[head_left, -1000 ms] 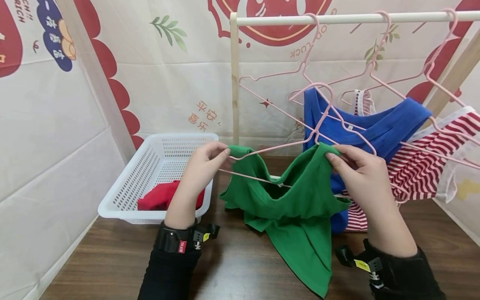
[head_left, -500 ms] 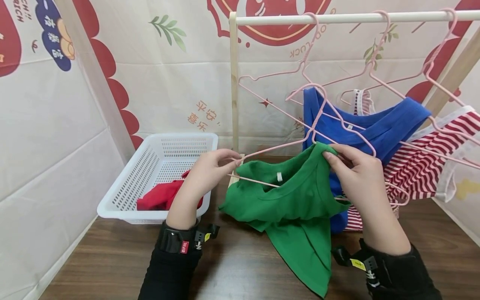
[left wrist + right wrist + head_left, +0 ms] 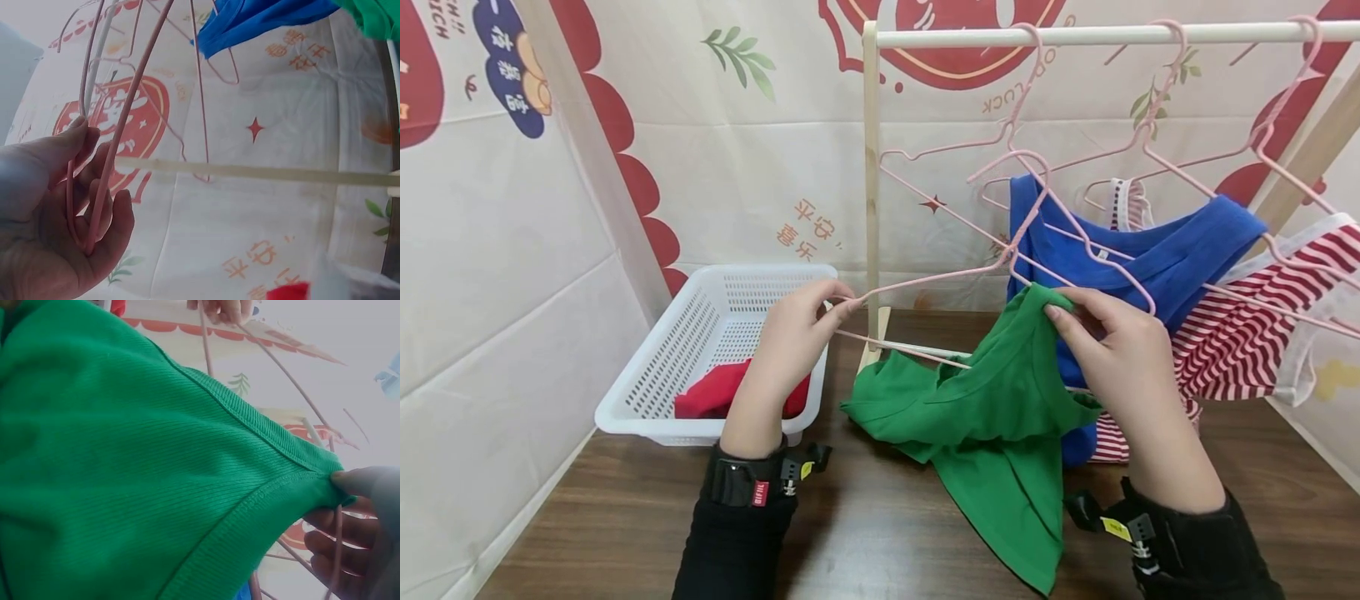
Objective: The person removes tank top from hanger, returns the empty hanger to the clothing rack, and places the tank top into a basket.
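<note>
Worktop (image 3: 595,517) carried everything; a rack (image 3: 872,167) stood at its back, with a blue top (image 3: 1195,229) and a red-striped garment (image 3: 1247,342) hung to the right. White basket (image 3: 640,432) sat at left, red cloth (image 3: 703,393) inside.

Green top (image 3: 970,408): in front of the rack, between the two hands, hem trailing down over the worktop. Its loose shoulder lay slumped to the right of and below the left hand (image 3: 793,333), apart from it; the left hand was the nearer. Pink hanger (image 3: 936,278) ran roughly left to right, its near-left end bare, lower bar passing into the neck opening. Key relation, in my judgement: that bare end against the low, slack shoulder.

Left fingers were curled round the hanger's end, no cloth in them. Right hand (image 3: 1120,342) pinched the other shoulder of the green top up at the hanger's far arm.

Change: one second earlier the loose shoulder was raised at the left fingers with the wire; it had since dropped away, the hook leaned further left, and the right hand had barely shifted.
</note>
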{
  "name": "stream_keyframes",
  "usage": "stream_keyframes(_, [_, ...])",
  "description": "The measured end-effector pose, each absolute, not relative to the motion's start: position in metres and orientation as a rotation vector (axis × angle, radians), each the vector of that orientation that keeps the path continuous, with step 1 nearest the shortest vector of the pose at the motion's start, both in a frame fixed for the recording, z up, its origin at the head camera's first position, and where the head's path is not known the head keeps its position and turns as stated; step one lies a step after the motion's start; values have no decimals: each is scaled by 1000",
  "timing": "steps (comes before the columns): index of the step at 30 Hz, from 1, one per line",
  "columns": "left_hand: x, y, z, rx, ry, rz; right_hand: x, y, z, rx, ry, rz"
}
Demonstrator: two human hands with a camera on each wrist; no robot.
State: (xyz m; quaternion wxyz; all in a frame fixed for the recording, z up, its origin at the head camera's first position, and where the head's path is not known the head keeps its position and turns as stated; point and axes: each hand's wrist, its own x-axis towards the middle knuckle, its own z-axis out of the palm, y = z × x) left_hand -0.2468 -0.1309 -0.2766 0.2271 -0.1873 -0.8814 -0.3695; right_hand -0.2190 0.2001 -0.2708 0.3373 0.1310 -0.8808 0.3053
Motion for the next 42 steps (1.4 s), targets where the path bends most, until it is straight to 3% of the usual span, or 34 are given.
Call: stream_keyframes(42, [-234,-203,-271,-248,-2184,-1145,-213,208,-264,430,-2397,706])
